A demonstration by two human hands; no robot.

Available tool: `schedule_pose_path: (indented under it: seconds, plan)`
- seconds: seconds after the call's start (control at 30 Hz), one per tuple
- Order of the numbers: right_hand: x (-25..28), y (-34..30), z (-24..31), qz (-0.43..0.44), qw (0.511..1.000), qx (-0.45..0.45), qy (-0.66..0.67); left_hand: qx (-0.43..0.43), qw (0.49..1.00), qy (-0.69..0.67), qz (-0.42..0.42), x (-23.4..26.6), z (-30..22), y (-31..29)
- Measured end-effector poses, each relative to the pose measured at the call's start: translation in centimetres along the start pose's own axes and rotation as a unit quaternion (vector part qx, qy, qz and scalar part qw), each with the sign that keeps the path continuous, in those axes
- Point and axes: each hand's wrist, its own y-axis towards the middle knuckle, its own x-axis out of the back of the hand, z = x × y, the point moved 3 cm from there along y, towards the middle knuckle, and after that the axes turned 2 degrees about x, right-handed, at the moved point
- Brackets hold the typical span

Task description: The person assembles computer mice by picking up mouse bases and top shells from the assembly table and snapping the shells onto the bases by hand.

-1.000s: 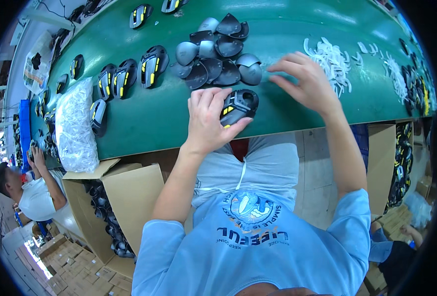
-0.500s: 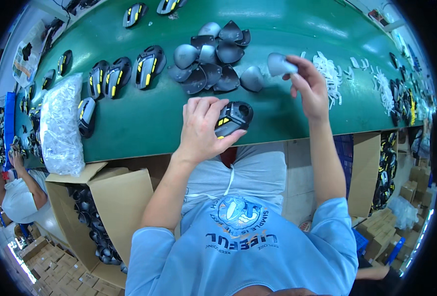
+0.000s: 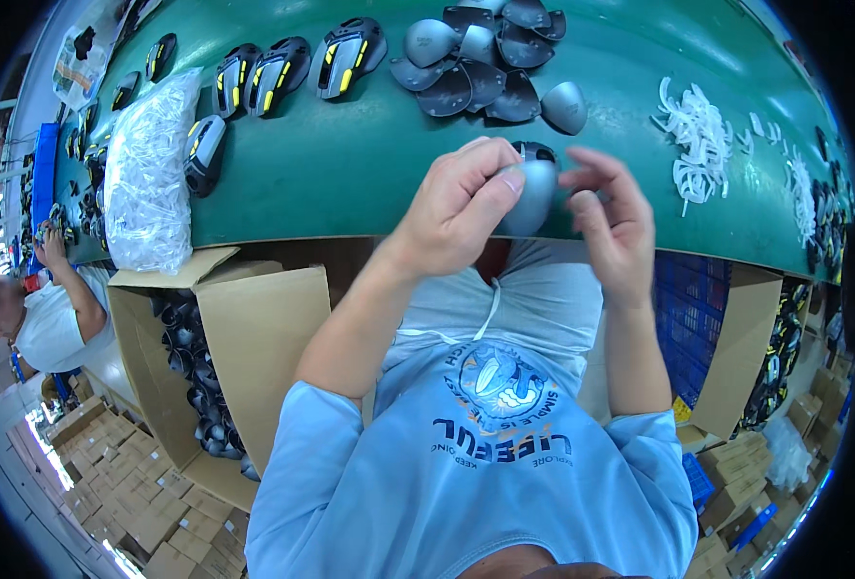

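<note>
Just below the heap of loose grey shells [image 3: 490, 63] on the green bench [image 3: 350, 164], the left hand [image 3: 456, 207] pinches a grey shell [image 3: 533, 193] onto a mouse body, the right hand [image 3: 611, 222] half-spread beside it; finished mice [image 3: 282, 68] lie left of the heap; many shells remain.

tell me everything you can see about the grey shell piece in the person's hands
The grey shell is a smooth, rounded, matte cover, plastic by its look, shaped like the top of a computer mouse. It is held up just above the near edge of the green table, pressed over a black mouse body whose dark edge peeks out at its top. The left hand wraps it from the left, thumb lying on its surface; the right hand touches its right side with its fingertips. Its underside is hidden.
</note>
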Motion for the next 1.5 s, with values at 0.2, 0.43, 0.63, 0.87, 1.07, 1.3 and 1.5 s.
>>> schedule_pose_path:
  seconds: [0.2, 0.43, 0.63, 0.87, 1.07, 1.3, 1.5]
  plan:
    - [-0.1, -0.9, 2.3, 0.196, 0.958, 0.105, -0.181, -0.024, 0.984, 0.142, 0.107, -1.5, -2.5, -0.8]
    - [2.1, 1.3, -0.4, -0.081, 0.992, -0.09, 0.034, -0.064, 0.883, 0.46, -0.06, -0.6, 1.0, -2.2]
    - [1.0, 3.1, 0.3, 0.084, 0.898, 0.109, -0.417, -0.085, 0.882, 0.457, -0.076, -0.1, 2.9, -2.1]
    - [0.3, 3.7, 0.1, 0.218, 0.83, 0.246, -0.452, -0.094, 0.906, 0.413, -0.004, 0.9, 2.7, -2.4]
    - [0.1, 4.1, 0.2, 0.225, 0.841, 0.275, -0.407, -0.094, 0.907, 0.411, 0.011, 0.9, 2.6, -2.4]
    - [1.5, 4.1, -0.9, 0.263, 0.872, 0.196, -0.364, -0.094, 0.91, 0.402, 0.015, 0.9, 2.6, -2.3]
    - [2.4, 3.1, -0.9, 0.264, 0.816, 0.183, -0.48, -0.094, 0.909, 0.407, 0.018, 1.1, 2.6, -2.3]
